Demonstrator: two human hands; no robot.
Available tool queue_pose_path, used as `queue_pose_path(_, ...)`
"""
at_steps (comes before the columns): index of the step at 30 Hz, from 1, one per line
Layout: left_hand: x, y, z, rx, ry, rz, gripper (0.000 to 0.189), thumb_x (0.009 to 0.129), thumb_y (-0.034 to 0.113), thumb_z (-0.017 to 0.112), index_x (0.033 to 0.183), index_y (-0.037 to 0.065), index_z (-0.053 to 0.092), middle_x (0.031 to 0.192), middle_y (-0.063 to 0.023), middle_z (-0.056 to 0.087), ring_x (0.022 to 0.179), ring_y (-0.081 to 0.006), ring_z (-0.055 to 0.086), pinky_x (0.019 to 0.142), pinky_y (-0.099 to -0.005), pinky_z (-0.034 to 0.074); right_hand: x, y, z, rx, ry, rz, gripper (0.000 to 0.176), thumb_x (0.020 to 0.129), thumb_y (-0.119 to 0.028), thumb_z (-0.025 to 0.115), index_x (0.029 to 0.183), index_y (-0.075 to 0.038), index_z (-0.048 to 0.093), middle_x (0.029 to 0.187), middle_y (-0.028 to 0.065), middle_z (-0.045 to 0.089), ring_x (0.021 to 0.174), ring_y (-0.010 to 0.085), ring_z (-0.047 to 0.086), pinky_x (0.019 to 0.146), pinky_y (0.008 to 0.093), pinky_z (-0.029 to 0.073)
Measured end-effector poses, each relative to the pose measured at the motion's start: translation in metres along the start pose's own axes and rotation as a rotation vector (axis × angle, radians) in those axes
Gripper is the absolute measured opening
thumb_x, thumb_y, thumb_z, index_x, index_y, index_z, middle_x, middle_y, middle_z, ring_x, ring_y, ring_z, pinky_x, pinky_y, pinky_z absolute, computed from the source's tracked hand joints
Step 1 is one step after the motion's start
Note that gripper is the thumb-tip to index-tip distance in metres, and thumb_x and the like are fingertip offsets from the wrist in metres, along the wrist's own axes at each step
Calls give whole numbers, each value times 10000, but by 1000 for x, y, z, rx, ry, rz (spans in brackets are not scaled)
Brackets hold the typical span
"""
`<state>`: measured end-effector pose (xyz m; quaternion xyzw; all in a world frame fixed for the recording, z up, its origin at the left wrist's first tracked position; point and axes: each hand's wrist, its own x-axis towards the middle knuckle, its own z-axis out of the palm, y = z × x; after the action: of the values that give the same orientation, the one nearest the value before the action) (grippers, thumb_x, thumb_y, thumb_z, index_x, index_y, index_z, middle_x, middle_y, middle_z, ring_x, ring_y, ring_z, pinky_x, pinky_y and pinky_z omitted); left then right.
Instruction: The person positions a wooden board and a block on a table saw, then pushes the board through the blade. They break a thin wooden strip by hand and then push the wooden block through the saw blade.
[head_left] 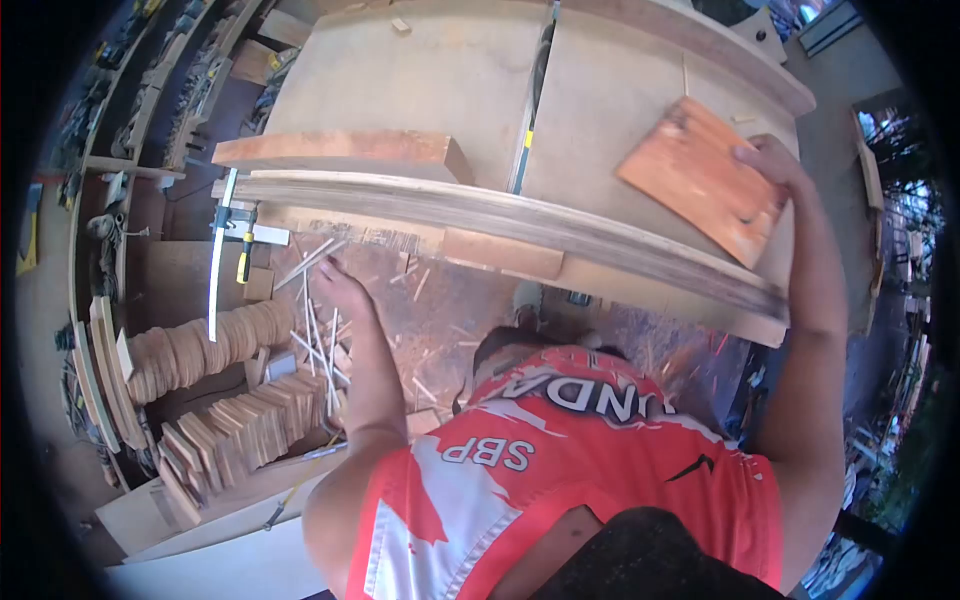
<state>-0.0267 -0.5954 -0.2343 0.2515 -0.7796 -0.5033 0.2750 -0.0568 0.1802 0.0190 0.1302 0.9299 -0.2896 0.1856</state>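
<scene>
My right hand (775, 168) grips the right edge of a reddish-brown wooden board (700, 175), which lies tilted at an angle over the pale bench top (600, 120). On the other side of the bench's near edge, my left hand (345, 287) is low, its fingers closed at the ends of thin wood strips (308, 264). More thin strips (318, 340) lie below that hand in a loose heap. Some of the fingertips on my left hand are small and blurred.
A long laminated edge (500, 215) runs along the bench front, with a clamp (245, 250) at its left end. A thick plank (340, 150) lies behind it. Stacked wood pieces (240, 430) stand lower left; shelves (150, 110) line the left side. Scraps litter the floor (440, 320).
</scene>
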Motion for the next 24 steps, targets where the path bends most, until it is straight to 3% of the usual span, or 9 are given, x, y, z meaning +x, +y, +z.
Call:
queue_pose_path(5,60,191,19,-71,20,692,249,1039,124,473,1145,-39,627,1144,-173,646,1057,-276,617,966,-393,472,-16,77,5,-109,93,85,506,842,-450,778,1012,26,743,820,85,701,806,177,660,771,401,526)
queue_pose_path(7,65,241,48,-89,-54,810,248,1027,118,459,1100,-18,653,1105,-150,661,1027,-272,626,954,-396,468,-33,15,35,-497,547,-301,314,899,-282,748,974,22,735,810,73,677,795,183,656,747,393,521)
queue_pose_path(9,69,255,75,-55,-73,843,265,1021,128,448,1052,-3,677,1048,-132,679,997,-272,634,935,-398,464,-40,-72,88,208,277,-135,171,899,-147,732,970,8,721,846,84,682,802,214,664,744,379,523)
queue_pose_path(10,73,254,83,29,-132,905,301,1013,155,430,986,14,695,963,-114,682,950,-277,634,903,-404,452,-46,-108,109,-43,206,-385,183,876,-133,739,1004,-6,705,907,91,699,802,230,664,743,370,526)
queue_pose_path(12,72,254,93,109,-111,974,419,997,227,376,820,58,716,768,-77,663,840,-288,623,829,-417,410,-32,-166,177,31,58,-628,122,888,-125,690,954,-22,689,910,158,679,840,336,655,768,413,525)
queue_pose_path(14,74,257,95,109,-90,1016,451,1012,260,374,817,34,712,785,-104,672,788,-295,618,768,-415,431,-8,-227,225,-80,46,-773,219,899,-236,635,915,-24,689,893,199,666,818,402,648,755,483,524)
queue_pose_path(18,74,253,94,63,-86,1011,482,1029,292,372,801,24,702,785,-119,670,762,-296,609,742,-409,439,4,-339,224,-232,-335,-211,279,871,-226,643,1039,-27,744,1062,202,719,947,370,702,843,460,557)
queue_pose_path(22,74,253,91,64,-106,989,367,995,236,410,799,90,684,820,-67,677,817,-262,600,861,-417,371,50,-328,268,-305,-210,-416,254,825,-210,709,985,-21,766,1056,210,730,950,340,725,811,458,580)
queue_pose_path(24,74,253,91,67,-87,992,369,997,243,410,803,93,686,828,-64,678,845,-256,601,878,-418,363,50,-340,243,-407,-403,-451,223,783,-231,743,847,-19,775,876,186,747,828,318,738,768,444,585)
